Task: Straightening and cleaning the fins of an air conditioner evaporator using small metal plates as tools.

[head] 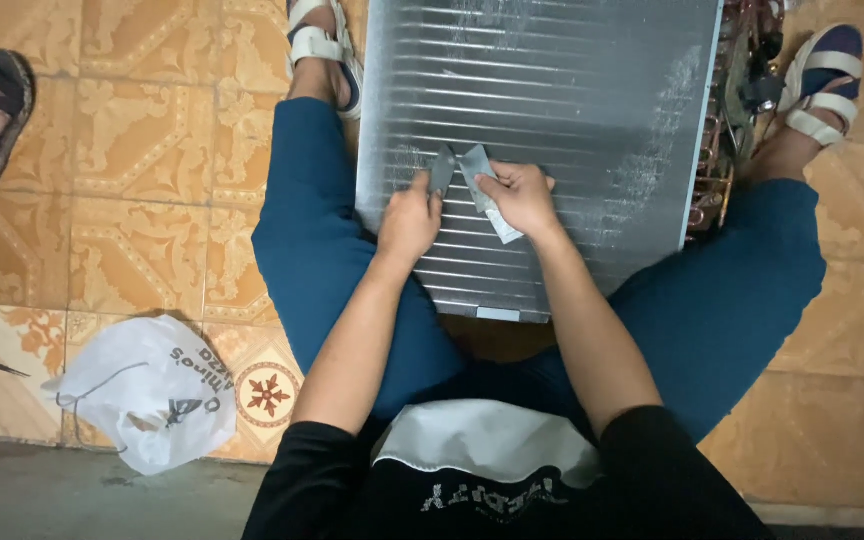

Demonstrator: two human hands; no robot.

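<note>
Head view cuts off the coil (552, 110) at the top; its copper pipes (727, 130) are hard to read. I see my left hand (409, 222) pinching a grey scrap (441, 168), my right hand (520, 197) gripping foil (482, 190) on the fins. A white bag (152, 390) lies on tiles (142, 150).

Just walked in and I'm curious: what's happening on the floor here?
A person sits on the tiled floor with a finned metal coil panel between their legs. The left hand presses a small grey piece against the fins, and the right hand holds a grey strip. A white plastic bag lies nearby.
</note>
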